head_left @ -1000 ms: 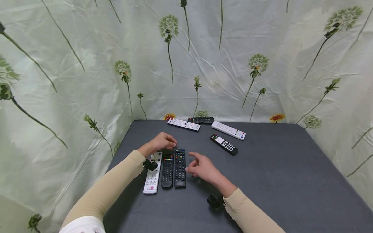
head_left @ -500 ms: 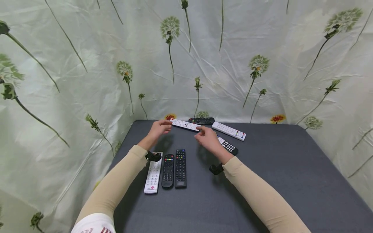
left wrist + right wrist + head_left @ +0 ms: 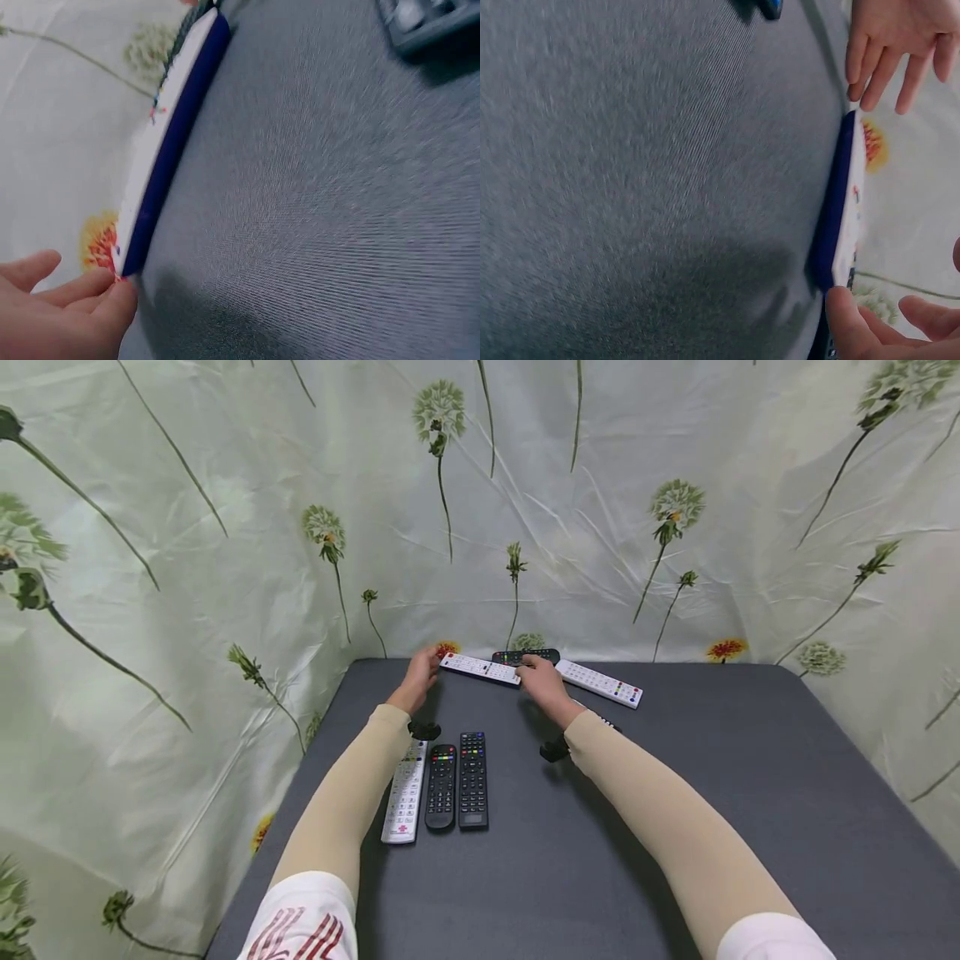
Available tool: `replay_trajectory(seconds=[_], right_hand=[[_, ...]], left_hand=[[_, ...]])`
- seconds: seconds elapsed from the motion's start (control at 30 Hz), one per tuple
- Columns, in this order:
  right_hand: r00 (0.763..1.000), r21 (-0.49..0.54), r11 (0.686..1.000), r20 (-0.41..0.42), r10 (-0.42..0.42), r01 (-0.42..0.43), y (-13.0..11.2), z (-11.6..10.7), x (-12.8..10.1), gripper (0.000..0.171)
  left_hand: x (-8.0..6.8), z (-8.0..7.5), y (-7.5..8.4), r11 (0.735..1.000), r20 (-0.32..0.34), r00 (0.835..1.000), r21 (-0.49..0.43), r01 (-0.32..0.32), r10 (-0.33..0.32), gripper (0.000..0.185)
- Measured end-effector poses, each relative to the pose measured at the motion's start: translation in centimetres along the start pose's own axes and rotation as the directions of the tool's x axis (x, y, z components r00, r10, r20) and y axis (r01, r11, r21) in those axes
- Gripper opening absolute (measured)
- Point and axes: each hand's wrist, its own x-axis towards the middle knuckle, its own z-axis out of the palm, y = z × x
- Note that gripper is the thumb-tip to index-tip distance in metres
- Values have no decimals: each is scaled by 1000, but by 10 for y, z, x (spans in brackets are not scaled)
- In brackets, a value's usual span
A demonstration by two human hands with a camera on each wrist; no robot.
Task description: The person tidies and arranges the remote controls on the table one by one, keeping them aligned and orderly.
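A white remote (image 3: 480,667) with a dark blue underside lies near the table's back edge, between my two hands. My left hand (image 3: 426,665) reaches its left end; in the left wrist view straight fingertips (image 3: 112,296) touch that end of the white remote (image 3: 161,157). My right hand (image 3: 534,672) is at its right end. The right wrist view shows my thumb (image 3: 845,315) against the corner of the white remote (image 3: 841,202), the other fingers held off its face. Neither hand grips it.
Close in front of me a white remote (image 3: 405,789) and two black remotes (image 3: 441,785) (image 3: 473,778) lie side by side. A black remote (image 3: 527,656) and another white one (image 3: 600,682) lie at the back. The grey table (image 3: 712,760) is walled by flowered cloth.
Both hands have left the row of three remotes and reached forward to the back of the table, ending at either end of the white remote there.
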Motion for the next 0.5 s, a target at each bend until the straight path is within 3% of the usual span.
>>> replay_trajectory(seconds=[0.13,0.3,0.5], right_hand=[[999,-9,999,28,44,-44,2,2,8,59],[993,108,988,64,102,-108,2,8,12,63],[988,200,970,87,125,-141,7,11,15,65]], left_hand=[[16,5,-5,1000,-17,1000,4,10,-10,60],[-8,13,16,999,-30,998,13,53,-52,58],[-13,16,18,998,-12,999,49,39,-38,57]])
